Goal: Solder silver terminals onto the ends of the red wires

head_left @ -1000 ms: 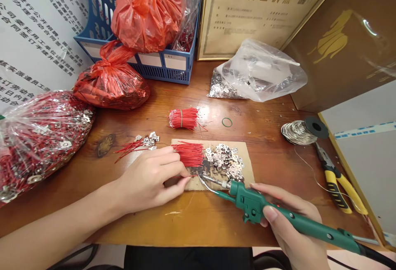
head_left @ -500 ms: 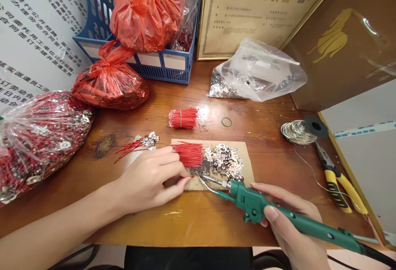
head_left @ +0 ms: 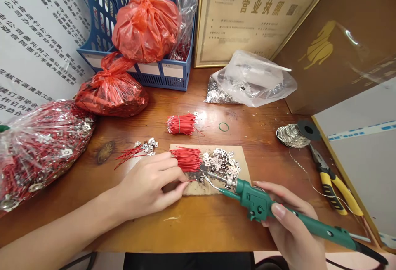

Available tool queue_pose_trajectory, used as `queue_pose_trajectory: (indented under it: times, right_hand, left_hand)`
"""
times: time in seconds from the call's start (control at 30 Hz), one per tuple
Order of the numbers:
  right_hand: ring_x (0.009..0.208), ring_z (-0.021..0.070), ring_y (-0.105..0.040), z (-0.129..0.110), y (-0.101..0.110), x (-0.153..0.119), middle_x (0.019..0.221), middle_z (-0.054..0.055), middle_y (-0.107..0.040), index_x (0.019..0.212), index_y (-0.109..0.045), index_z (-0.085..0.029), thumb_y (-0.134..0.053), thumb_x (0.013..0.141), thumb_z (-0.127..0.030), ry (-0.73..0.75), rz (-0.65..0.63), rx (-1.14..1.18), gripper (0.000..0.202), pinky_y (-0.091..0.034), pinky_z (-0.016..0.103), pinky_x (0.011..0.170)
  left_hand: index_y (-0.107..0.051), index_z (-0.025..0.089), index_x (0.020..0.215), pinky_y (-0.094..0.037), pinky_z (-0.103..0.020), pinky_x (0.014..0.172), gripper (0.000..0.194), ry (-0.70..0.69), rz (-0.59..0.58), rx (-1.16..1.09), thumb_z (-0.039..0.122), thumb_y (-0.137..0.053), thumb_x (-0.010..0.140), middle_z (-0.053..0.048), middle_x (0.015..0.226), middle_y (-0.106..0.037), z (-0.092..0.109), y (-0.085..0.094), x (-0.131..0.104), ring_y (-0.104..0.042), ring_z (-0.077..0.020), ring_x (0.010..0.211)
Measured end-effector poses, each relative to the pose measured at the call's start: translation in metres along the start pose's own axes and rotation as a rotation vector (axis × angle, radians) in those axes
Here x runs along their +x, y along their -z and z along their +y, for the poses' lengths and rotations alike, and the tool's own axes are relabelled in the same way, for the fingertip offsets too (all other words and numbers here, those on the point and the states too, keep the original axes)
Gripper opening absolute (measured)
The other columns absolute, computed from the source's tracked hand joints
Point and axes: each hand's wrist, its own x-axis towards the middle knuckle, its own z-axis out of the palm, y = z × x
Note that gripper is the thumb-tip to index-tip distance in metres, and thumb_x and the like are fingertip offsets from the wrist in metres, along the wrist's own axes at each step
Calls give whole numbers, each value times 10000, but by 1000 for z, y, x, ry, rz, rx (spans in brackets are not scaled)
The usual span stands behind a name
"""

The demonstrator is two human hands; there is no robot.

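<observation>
Head view: left hand (head_left: 148,187), fingers pinched on a red wire (head_left: 192,176) lying left–right on the cardboard (head_left: 198,188); right hand (head_left: 287,224) clamps the soldering iron (head_left: 278,214) — tip pointing left, meeting the wire's end just right of the left fingertips.

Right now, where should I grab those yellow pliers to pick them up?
Grip the yellow pliers around both handles from above, coming in from the near right: the handles lie flat and splayed toward you, while the jaws point away toward the solder coil.
</observation>
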Motion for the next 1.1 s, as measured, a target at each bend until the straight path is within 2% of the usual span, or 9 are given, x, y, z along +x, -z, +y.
queue_pose_trajectory:
  times: [0.2, 0.37, 0.6, 0.77, 0.93, 1.1]
  right_hand:
    - [546, 150, -639, 7, 2, 3, 762, 78, -742, 1130, -895, -270, -823, 910, -436, -15, -28, 32, 286, -534, 216, 480]
    - [522, 127, -606, 6, -1, 3, 674, 34, -639, 1088, -901, -282, -832, 898, -474, -8, -7, 54, 278, -484, 201, 480]
    - [541, 132, -603, 12, -1, 4, 659, 22, -621, 1130, -888, -278, -819, 921, -470, -46, -46, 89, 292, -491, 233, 530]
    - [556, 142, -605, 20, 1, 6, 679, 26, -632, 1136, -881, -266, -810, 926, -497, -50, -56, 109, 320, -473, 238, 510]
    - [539, 141, -588, 28, 1, 7, 680, 38, -657, 1142, -874, -242, -813, 917, -521, -39, -60, 101, 364, -443, 242, 491]
    - [541, 146, -584, 33, 2, 8, 674, 40, -661, 1151, -868, -221, -816, 911, -525, -24, -64, 94, 390, -431, 247, 483]
  left_hand:
    - [-722, 207, 907, -365, -311, 680, 122, 9, 17, 11, 138, -678, 998, 11, 765, -631, 0, -1, -1, -508, -158, 709]
    - [-746, 216, 914, -351, -304, 668, 128, 20, 29, 3, 153, -686, 1007, 8, 736, -589, -2, -2, -4, -502, -161, 711]
    - [-758, 220, 920, -357, -296, 688, 136, 11, 44, -35, 148, -681, 1006, 2, 733, -593, -6, -4, -6, -517, -158, 716]
    - [-752, 219, 916, -363, -293, 705, 150, 10, 27, -8, 153, -660, 1014, -5, 743, -610, -6, -3, -6, -534, -162, 737]
    - [-744, 226, 883, -371, -288, 700, 181, 15, 11, 47, 163, -633, 1012, -8, 742, -623, 0, -1, -4, -546, -167, 739]
    - [-749, 244, 884, -359, -299, 690, 190, 78, -13, 116, 214, -628, 1027, -19, 783, -649, 6, -1, -5, -563, -188, 772]
